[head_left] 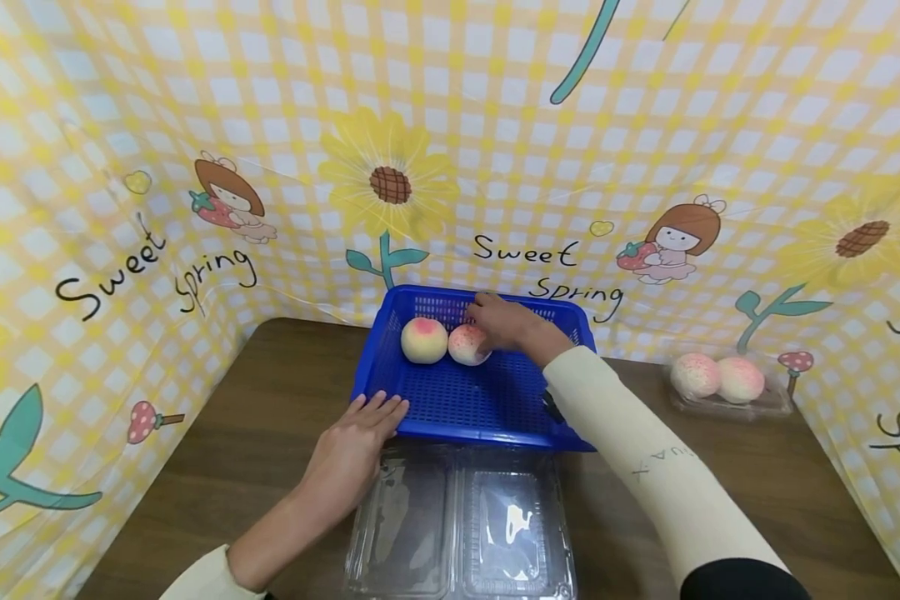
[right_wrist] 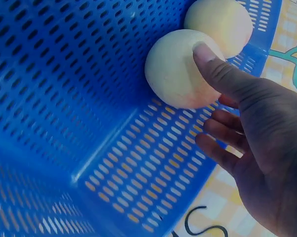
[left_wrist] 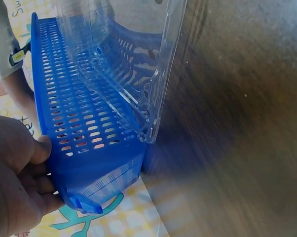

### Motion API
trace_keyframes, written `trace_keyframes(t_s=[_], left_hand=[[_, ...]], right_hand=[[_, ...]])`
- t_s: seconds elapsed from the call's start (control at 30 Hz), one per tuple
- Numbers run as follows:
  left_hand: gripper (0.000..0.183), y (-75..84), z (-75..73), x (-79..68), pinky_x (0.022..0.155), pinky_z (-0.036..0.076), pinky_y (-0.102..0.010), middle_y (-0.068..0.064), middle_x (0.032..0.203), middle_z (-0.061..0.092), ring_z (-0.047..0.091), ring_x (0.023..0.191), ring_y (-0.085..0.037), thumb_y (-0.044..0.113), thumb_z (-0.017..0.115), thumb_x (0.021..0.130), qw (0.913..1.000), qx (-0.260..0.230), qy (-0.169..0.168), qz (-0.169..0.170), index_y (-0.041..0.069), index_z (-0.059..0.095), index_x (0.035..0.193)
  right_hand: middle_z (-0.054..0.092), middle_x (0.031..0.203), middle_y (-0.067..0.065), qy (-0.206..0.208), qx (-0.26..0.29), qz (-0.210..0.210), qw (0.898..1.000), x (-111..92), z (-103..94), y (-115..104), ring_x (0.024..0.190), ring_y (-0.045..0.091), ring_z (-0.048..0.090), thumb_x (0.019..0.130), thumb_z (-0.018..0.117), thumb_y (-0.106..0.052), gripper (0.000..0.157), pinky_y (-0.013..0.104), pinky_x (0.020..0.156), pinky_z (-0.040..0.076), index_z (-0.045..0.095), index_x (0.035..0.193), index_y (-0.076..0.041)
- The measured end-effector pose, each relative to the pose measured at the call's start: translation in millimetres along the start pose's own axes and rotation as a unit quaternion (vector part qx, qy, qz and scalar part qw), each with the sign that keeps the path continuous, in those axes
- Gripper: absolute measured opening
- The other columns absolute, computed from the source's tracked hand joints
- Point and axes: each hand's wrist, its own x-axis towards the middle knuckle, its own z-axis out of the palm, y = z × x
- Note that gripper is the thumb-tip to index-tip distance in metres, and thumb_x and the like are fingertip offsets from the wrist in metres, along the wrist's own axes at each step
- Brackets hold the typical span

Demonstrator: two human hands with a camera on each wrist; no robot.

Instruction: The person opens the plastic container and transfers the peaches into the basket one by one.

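Brown worktop before you. On it, a blue basket; a clear container lies open at its near side. Well apart to your right, a clear box. Your left hand grips the basket's near-left corner. Your right hand, inside the basket, grasps the right-hand peach, thumb on it. The left-hand peach sits just beside; two boxed peaches.

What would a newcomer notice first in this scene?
Probably the bright blue basket, mid-view, with two peaches inside, the right hand holding one and the left hand gripping the near left corner. Next, perhaps, the yellow checked cloth behind it. Two more peaches sit in a clear box at the right.
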Motion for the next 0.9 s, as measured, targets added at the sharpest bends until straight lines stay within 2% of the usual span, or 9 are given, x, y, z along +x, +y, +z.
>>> trace_keyframes(t_s=[0.13, 0.23, 0.33, 0.43, 0.53, 0.67, 0.73, 0.8, 0.9], left_hand=[[0.047, 0.5, 0.9, -0.4, 0.111, 0.038, -0.043, -0.008, 0.134, 0.059, 0.053, 0.129, -0.024, -0.004, 0.063, 0.085, 0.9999, -0.008, 0.003, -0.006, 0.008, 0.061, 0.13], [0.045, 1.1, -0.6, -0.7, 0.113, 0.036, -0.043, -0.009, 0.137, 0.057, 0.051, 0.13, -0.024, -0.001, 0.062, 0.088, 1.0, -0.009, 0.0, -0.005, 0.008, 0.059, 0.132], [0.043, 2.1, -3.3, -0.7, 0.114, 0.035, -0.043, -0.011, 0.139, 0.054, 0.049, 0.132, -0.025, 0.005, 0.06, 0.092, 1.0, -0.004, -0.003, -0.002, 0.006, 0.057, 0.134], [0.046, 5.1, -9.8, -3.3, 0.114, 0.035, -0.043, -0.014, 0.141, 0.052, 0.048, 0.133, -0.027, 0.005, 0.062, 0.091, 0.9999, 0.007, 0.007, 0.01, 0.005, 0.054, 0.136], [0.055, 12.0, -18.8, -10.0, 0.111, 0.039, -0.045, -0.015, 0.138, 0.055, 0.05, 0.13, -0.029, -0.002, 0.069, 0.082, 0.9987, -0.004, 0.034, 0.039, 0.004, 0.055, 0.135], [0.048, 23.6, -26.8, -22.2, 0.091, 0.053, -0.034, -0.006, 0.117, 0.065, 0.061, 0.108, -0.021, -0.003, 0.07, 0.077, 0.9956, -0.037, 0.063, 0.059, 0.006, 0.063, 0.124], [0.037, 28.0, -27.9, -29.0, 0.074, 0.053, -0.026, 0.001, 0.101, 0.064, 0.058, 0.093, -0.014, 0.0, 0.069, 0.078, 0.9964, -0.042, 0.063, 0.039, 0.009, 0.067, 0.114], [0.028, 31.1, -28.8, -35.7, 0.063, 0.049, -0.023, 0.004, 0.091, 0.06, 0.053, 0.084, -0.011, 0.003, 0.069, 0.08, 0.9979, -0.046, 0.045, 0.003, 0.01, 0.068, 0.107], [0.023, 32.5, -30.7, -45.7, 0.061, 0.052, -0.029, 0.001, 0.091, 0.061, 0.058, 0.083, -0.015, 0.009, 0.072, 0.08, 0.9956, -0.057, -0.011, -0.074, 0.01, 0.067, 0.102]], right_hand=[[0.047, 0.134, 0.01, 0.035, -0.03, -0.002, 0.999, -18, -8.8, 2, 0.12, 0.024, 0.048, 0.081, 0.075, -0.039, 0.064, 0.039, 0.098, 0.048, 0.053, 0.133, -0.008], [0.053, 0.121, 0.008, 0.093, -0.066, -0.021, 0.993, -35, -13.2, 3, 0.107, 0.022, 0.055, 0.083, 0.073, -0.038, 0.054, 0.037, 0.089, 0.052, 0.059, 0.125, -0.008], [0.057, 0.112, 0.005, 0.158, -0.069, -0.031, 0.984, -59, -16.6, 3, 0.096, 0.019, 0.059, 0.086, 0.07, -0.035, 0.043, 0.034, 0.079, 0.055, 0.062, 0.119, -0.009], [0.058, 0.111, 0.003, 0.209, -0.018, -0.025, 0.978, -88, -19.6, 0, 0.09, 0.015, 0.061, 0.088, 0.067, -0.03, 0.038, 0.03, 0.073, 0.055, 0.06, 0.119, -0.009], [0.058, 0.109, 0.001, 0.239, 0.035, -0.017, 0.97, -122, -20.0, -5, 0.086, 0.013, 0.06, 0.09, 0.065, -0.027, 0.034, 0.027, 0.07, 0.054, 0.057, 0.118, -0.01], [0.059, 0.093, -0.005, 0.253, 0.086, -0.005, 0.964, -170, -13.7, -11, 0.07, 0.007, 0.054, 0.089, 0.065, -0.026, 0.026, 0.021, 0.06, 0.049, 0.056, 0.11, -0.015], [0.057, 0.086, -0.009, 0.251, 0.113, 0.007, 0.961, -194, -7.4, -14, 0.064, 0.004, 0.05, 0.088, 0.067, -0.027, 0.023, 0.018, 0.054, 0.046, 0.056, 0.107, -0.018], [0.055, 0.081, -0.012, 0.246, 0.148, 0.016, 0.958, -214, 1.0, -16, 0.059, 0.002, 0.048, 0.087, 0.068, -0.026, 0.021, 0.017, 0.05, 0.044, 0.055, 0.102, -0.021], [0.054, 0.076, -0.014, 0.23, 0.209, 0.028, 0.95, -240, 19.6, -21, 0.057, -0.001, 0.048, 0.085, 0.071, -0.02, 0.021, 0.017, 0.047, 0.044, 0.053, 0.095, -0.025]])
